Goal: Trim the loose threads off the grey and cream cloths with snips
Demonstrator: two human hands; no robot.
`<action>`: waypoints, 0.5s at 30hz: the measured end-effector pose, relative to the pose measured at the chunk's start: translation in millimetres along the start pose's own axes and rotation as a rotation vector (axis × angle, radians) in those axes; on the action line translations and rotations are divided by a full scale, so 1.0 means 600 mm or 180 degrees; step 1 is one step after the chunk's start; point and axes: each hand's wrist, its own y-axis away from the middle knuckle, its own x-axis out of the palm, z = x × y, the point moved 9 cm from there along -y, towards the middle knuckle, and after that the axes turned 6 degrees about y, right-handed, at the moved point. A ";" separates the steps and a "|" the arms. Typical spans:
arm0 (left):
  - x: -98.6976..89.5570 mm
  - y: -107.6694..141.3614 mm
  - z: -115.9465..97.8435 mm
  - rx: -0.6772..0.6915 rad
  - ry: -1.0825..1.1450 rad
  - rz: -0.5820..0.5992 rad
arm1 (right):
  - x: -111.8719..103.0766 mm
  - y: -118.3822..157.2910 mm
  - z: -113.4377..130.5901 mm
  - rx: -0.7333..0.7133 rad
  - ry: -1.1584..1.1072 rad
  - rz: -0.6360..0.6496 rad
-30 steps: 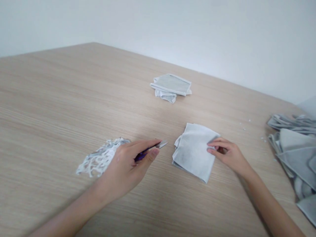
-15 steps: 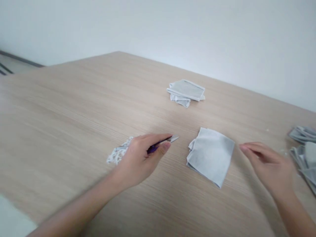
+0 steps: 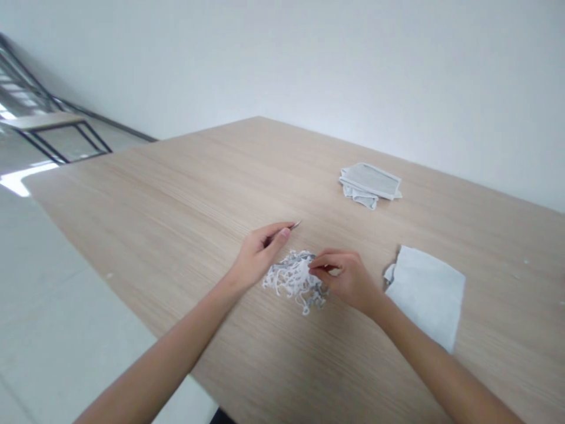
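Note:
Closed around a small pointed tool, scissors or snips, is my left hand (image 3: 260, 253); only the metal tip (image 3: 296, 225) shows past the fingertips. My right hand (image 3: 344, 275) is pinched over a loose pile of white and grey thread or fabric scraps (image 3: 292, 278). What its fingertips hold, if anything, is too small to make out. To the right, partly behind my right forearm, lies a stack of pale grey cloth pieces (image 3: 426, 291).
Another stack of folded grey cloths with white edges (image 3: 371, 181) lies farther back on the wooden table (image 3: 198, 182). A white wall stands behind the table. At the far left is a low bench (image 3: 44, 121) with dark legs.
My right hand has moved left from beside the cloth stack to the scrap pile. The view has swung left, bringing the bench in and leaving the cloths at the far right out.

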 end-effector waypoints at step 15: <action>0.010 0.012 0.014 -0.0188 0.0466 0.0087 | -0.191 0.140 -0.067 0.0484 0.1836 -0.1264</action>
